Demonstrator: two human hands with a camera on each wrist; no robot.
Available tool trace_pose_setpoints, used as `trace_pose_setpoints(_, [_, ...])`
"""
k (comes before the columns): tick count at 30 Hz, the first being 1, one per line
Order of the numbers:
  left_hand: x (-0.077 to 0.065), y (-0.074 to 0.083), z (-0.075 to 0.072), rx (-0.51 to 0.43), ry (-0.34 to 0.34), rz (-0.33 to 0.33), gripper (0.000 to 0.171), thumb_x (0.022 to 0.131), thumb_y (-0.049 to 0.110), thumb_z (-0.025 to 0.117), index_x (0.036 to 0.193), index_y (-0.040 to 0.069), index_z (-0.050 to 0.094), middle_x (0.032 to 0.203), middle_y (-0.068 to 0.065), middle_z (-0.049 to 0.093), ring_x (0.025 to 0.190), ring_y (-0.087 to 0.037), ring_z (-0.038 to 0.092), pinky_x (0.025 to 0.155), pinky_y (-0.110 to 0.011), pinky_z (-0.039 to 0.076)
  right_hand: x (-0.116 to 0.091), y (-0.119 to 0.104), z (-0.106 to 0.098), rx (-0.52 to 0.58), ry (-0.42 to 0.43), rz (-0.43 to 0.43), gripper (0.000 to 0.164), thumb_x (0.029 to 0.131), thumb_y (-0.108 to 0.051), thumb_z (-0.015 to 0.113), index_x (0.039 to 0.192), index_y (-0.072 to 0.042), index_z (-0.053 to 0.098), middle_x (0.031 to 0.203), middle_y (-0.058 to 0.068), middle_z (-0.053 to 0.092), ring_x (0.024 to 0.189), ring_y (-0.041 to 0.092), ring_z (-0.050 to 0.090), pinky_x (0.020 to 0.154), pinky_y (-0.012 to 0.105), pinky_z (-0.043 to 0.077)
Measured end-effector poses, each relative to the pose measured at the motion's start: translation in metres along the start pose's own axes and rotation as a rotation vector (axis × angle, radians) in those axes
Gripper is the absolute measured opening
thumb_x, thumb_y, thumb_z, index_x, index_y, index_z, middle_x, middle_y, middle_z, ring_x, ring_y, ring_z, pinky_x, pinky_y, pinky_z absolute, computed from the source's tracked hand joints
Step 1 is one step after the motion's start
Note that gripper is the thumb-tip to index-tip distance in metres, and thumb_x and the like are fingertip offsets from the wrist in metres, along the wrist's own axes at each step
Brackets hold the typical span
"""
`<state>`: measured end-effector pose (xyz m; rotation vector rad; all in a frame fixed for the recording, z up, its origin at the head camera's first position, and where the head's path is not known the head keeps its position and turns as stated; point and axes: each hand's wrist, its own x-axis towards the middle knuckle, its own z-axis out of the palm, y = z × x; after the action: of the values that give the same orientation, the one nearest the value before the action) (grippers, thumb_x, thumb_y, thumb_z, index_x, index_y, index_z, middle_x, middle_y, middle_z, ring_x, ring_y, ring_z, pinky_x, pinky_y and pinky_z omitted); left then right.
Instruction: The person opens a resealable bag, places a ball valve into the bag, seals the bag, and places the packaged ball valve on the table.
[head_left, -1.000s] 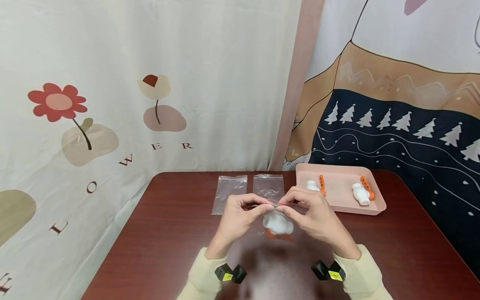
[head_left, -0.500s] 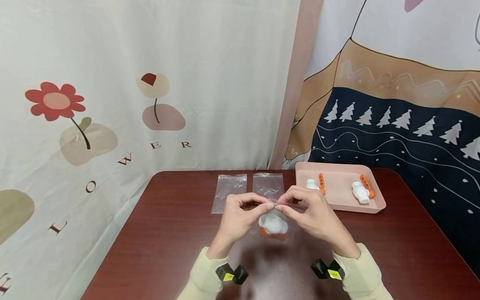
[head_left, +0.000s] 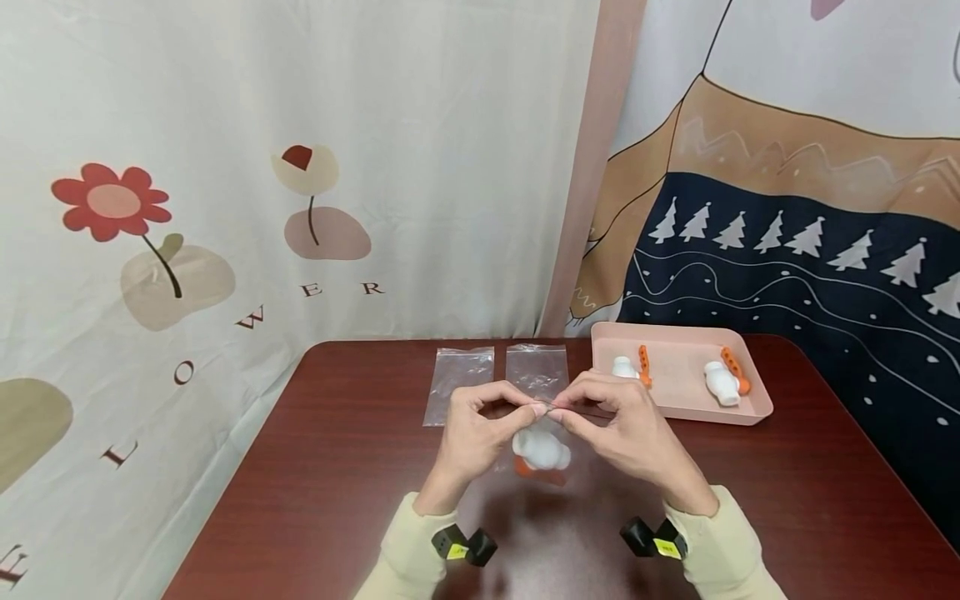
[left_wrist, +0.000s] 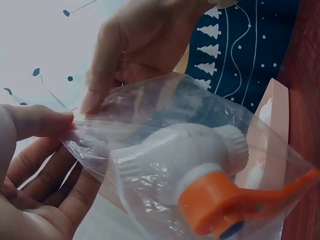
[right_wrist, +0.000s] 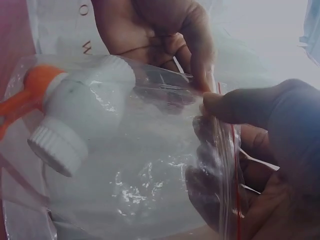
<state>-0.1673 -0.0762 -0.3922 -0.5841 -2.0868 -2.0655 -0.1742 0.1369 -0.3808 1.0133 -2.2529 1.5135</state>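
A clear zip-lock bag [right_wrist: 135,195] hangs between my two hands. Inside it lies a white plastic ball valve [left_wrist: 170,152] with an orange lever handle [left_wrist: 215,197]. My left hand [head_left: 474,425] pinches the bag's top edge between thumb and forefinger. Close beside it, fingertips nearly meeting, my right hand [head_left: 630,429] pinches the same edge. In the right wrist view, a red zip line [right_wrist: 236,175] runs along the bag's mouth under the right thumb. The valve sits low in the bag, below the fingertips in the head view.
Two flat clear bags [head_left: 459,387] lie side by side toward the table's back edge. At the back right, a pink tray [head_left: 678,342] bears two more white valves [head_left: 722,385] with orange handles. Printed curtains [head_left: 450,167] stand behind the brown table [head_left: 337,433].
The bagged valve has swung a little to the left below my fingers. Both hands keep their pinch on the bag's edge and have barely moved.
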Motion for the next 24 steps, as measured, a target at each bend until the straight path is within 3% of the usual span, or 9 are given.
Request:
trace_pose_setpoints(7, [0.0001, -0.0008, -0.0013, 0.013, -0.013, 0.022, 0.007, 0.086, 0.006, 0.081, 0.088, 0.000, 0.079, 0.089, -0.022, 0.077, 0.076, -0.011, 0.074, 0.067, -0.022, 0.060, 0.0015, 0.0019, 0.0006, -0.033, 0.008, -0.030, 0.014, 0.089, -0.009, 0.080, 0.096, -0.020, 0.079, 0.088, -0.007, 0.071, 0.080, 0.006, 0.066, 0.075, 0.021, 0.061])
trace_pose_setpoints(12, [0.0002, -0.0032, -0.0021, 0.035, -0.082, 0.028, 0.007, 0.088, 0.006, 0.079, 0.094, 0.002, 0.077, 0.091, -0.020, 0.076, 0.076, -0.011, 0.071, 0.068, -0.021, 0.059, 0.0022, 0.0020, 0.0006, -0.108, 0.023, -0.089, 0.018, 0.088, -0.008, 0.081, 0.094, -0.025, 0.078, 0.088, -0.013, 0.070, 0.083, 0.003, 0.064, 0.073, 0.017, 0.056])
trace_pose_setpoints(15, [0.0004, -0.0060, -0.0027, 0.057, -0.110, 0.073, 0.007, 0.089, 0.008, 0.079, 0.095, 0.004, 0.078, 0.091, -0.016, 0.077, 0.077, -0.018, 0.073, 0.067, -0.023, 0.060, 0.0022, 0.0022, 0.0014, -0.113, 0.025, -0.116, 0.020, 0.088, -0.006, 0.080, 0.094, -0.024, 0.077, 0.088, -0.012, 0.070, 0.083, 0.004, 0.064, 0.074, 0.018, 0.056])
trace_pose_setpoints(20, [0.0007, -0.0088, -0.0011, 0.086, -0.068, 0.181, 0.004, 0.087, 0.006, 0.081, 0.088, 0.002, 0.080, 0.085, -0.015, 0.079, 0.071, -0.025, 0.074, 0.059, -0.025, 0.059, 0.0005, 0.0026, 0.0028, -0.120, 0.007, -0.070, 0.020, 0.089, -0.005, 0.079, 0.094, -0.025, 0.076, 0.088, -0.010, 0.069, 0.081, 0.005, 0.064, 0.075, 0.022, 0.060])
trace_pose_setpoints(24, [0.0002, -0.0075, 0.0019, 0.075, -0.029, 0.182, 0.006, 0.085, 0.005, 0.083, 0.086, 0.000, 0.080, 0.081, -0.016, 0.078, 0.068, -0.015, 0.073, 0.057, -0.024, 0.059, -0.0007, 0.0021, 0.0021, -0.147, -0.011, -0.023, 0.021, 0.089, -0.008, 0.080, 0.094, -0.027, 0.074, 0.087, -0.013, 0.068, 0.080, 0.004, 0.062, 0.073, 0.024, 0.059])
